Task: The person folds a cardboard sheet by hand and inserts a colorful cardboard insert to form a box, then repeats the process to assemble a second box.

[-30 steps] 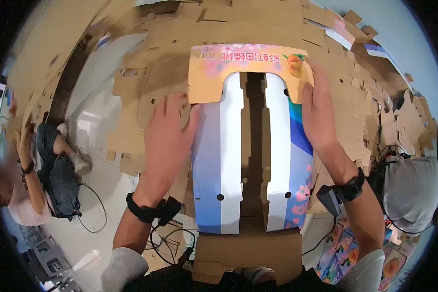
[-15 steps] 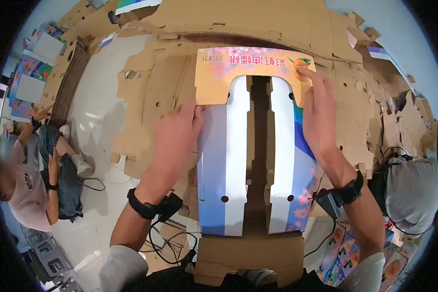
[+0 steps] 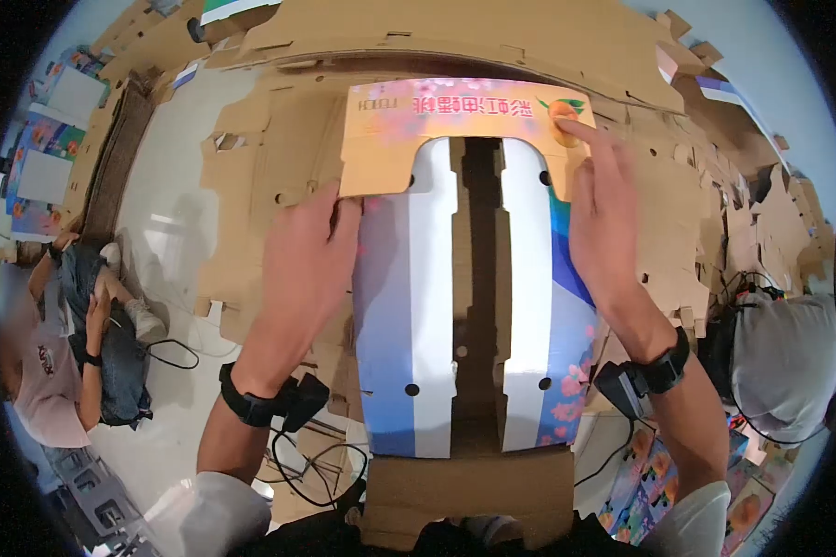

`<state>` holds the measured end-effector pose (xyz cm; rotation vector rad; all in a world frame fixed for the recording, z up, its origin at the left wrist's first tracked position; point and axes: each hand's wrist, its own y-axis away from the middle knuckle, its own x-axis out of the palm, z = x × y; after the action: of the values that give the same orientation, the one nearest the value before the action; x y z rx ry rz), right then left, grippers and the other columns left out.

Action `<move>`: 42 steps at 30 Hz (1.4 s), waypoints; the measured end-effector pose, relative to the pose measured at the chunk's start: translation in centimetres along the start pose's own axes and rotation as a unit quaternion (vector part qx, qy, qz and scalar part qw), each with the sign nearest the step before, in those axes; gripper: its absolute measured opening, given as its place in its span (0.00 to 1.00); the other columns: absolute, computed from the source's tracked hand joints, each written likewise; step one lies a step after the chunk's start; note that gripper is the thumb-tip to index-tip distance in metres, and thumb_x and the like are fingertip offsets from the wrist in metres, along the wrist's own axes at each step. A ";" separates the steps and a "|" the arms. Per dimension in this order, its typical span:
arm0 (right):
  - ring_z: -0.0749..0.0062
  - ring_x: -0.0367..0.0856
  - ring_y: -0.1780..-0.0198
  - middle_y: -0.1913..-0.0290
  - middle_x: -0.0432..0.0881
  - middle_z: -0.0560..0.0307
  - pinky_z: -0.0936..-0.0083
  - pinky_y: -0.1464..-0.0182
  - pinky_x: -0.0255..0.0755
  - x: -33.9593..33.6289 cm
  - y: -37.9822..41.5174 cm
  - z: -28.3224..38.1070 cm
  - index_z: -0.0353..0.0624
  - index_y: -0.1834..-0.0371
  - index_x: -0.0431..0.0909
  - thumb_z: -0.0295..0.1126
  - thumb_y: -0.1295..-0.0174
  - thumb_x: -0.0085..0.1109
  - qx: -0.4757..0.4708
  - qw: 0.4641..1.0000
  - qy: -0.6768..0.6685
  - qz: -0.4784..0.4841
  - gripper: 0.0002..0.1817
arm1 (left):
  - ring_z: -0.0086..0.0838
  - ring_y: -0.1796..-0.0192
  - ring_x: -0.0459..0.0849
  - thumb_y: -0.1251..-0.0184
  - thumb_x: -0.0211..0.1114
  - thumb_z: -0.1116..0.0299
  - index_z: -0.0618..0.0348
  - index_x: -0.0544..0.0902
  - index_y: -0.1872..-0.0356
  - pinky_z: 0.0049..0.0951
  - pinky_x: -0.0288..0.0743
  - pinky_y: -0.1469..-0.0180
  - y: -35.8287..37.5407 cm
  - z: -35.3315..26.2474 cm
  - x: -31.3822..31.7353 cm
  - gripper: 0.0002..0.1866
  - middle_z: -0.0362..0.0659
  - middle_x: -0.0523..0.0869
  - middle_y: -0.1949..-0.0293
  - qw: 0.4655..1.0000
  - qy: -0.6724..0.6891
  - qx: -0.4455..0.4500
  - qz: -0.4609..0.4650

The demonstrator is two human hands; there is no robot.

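Over the printed carton's (image 3: 385, 325) far end, left hand (image 3: 308, 255) curled at the orange flap's (image 3: 464, 111) corner, right hand (image 3: 608, 213) with a finger on its opposite end; whether either pinches, I can't tell. Light, springy, slick board, I'd judge, creasing easily: best taken by the flap's corners. Around the carton, flattened cardboard (image 3: 242, 213); farther left, shiny floor (image 3: 163, 232), seated person (image 3: 56, 385).

Flattened cardboard sheets (image 3: 242, 223) cover part of a glossy white floor (image 3: 163, 190), beneath a printed box (image 3: 385, 316); a black cable (image 3: 196, 356) lies at left
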<state>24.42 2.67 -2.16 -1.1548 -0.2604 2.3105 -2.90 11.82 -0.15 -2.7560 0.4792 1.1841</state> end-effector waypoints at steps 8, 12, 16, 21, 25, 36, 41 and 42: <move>0.47 0.77 0.39 0.40 0.78 0.40 0.61 0.32 0.69 0.2 0.2 -0.1 0.44 0.30 0.77 0.18 0.23 0.43 -0.010 1.000 -0.001 -0.004 0.23 | 0.51 0.74 0.87 0.20 0.60 0.69 0.65 0.79 0.63 0.46 0.79 0.69 1.4 1.0 1.2 0.10 0.54 0.84 0.78 0.966 -0.228 0.112 -0.058; 0.46 0.77 0.38 0.40 0.78 0.41 0.60 0.32 0.69 0.4 -0.2 0.4 0.44 0.31 0.78 0.18 0.23 0.42 0.039 0.999 -0.014 0.012 0.23 | 0.49 0.72 0.89 0.23 0.61 0.70 0.63 0.79 0.64 0.45 0.82 0.69 1.1 0.1 0.7 0.08 0.53 0.86 0.75 0.924 -0.357 0.140 -0.010; 0.38 0.81 0.39 0.33 0.74 0.34 0.52 0.37 0.75 0.1 -0.5 0.1 0.42 0.29 0.76 0.24 0.21 0.51 0.026 0.999 -0.011 0.027 0.19 | 0.49 0.66 0.91 0.22 0.62 0.65 0.63 0.81 0.62 0.49 0.83 0.66 0.2 0.2 -0.6 0.11 0.52 0.87 0.68 0.847 -0.493 0.195 0.041; 0.34 0.61 0.19 0.19 0.61 0.26 0.48 0.18 0.58 0.0 1.6 2.6 0.28 0.22 0.65 0.43 0.31 0.71 -0.123 0.964 0.230 0.044 0.42 | 0.40 0.53 0.87 0.24 0.66 0.61 0.63 0.84 0.60 0.42 0.83 0.54 0.9 -1.2 -1.3 0.13 0.48 0.84 0.60 0.821 -0.525 0.221 0.029; 0.33 0.51 0.13 0.15 0.55 0.26 0.44 0.13 0.47 -0.4 2.0 3.6 0.23 0.17 0.53 0.45 0.40 0.77 -0.110 0.956 0.246 0.116 0.57 | 0.45 0.40 0.80 0.26 0.70 0.58 0.65 0.84 0.53 0.46 0.78 0.40 2.3 -2.9 -0.1 0.17 0.52 0.80 0.49 0.878 -0.408 0.243 -0.065; 0.30 0.48 0.12 0.17 0.54 0.16 0.43 0.12 0.44 0.0 3.7 4.6 0.17 0.19 0.54 0.34 0.43 0.72 -0.110 0.962 0.199 0.149 0.53 | 0.66 0.14 0.54 0.45 0.81 0.59 0.69 0.56 0.15 0.59 0.51 0.14 1.2 -2.2 5.8 0.59 0.72 0.57 0.17 0.946 -0.184 0.255 -0.073; 0.34 0.48 0.11 0.14 0.52 0.25 0.47 0.12 0.47 -2.1 3.6 5.6 0.23 0.16 0.51 0.26 0.42 0.68 -0.070 0.973 0.129 0.180 0.51 | 0.61 0.14 0.57 0.45 0.77 0.67 0.69 0.59 0.16 0.55 0.53 0.13 1.4 -2.1 3.7 0.54 0.67 0.61 0.17 0.969 -0.085 0.227 -0.037; 0.34 0.49 0.12 0.15 0.53 0.25 0.48 0.12 0.48 -2.1 4.0 5.5 0.23 0.16 0.51 0.25 0.42 0.67 -0.087 0.970 0.145 0.173 0.51 | 0.59 0.14 0.59 0.44 0.75 0.69 0.68 0.60 0.17 0.53 0.53 0.13 1.7 -2.1 3.8 0.52 0.66 0.62 0.17 0.967 -0.099 0.232 -0.046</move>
<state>19.62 -1.45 1.12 -1.7246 -0.1632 2.4018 0.45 8.80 -1.33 -2.2158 0.5206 1.1374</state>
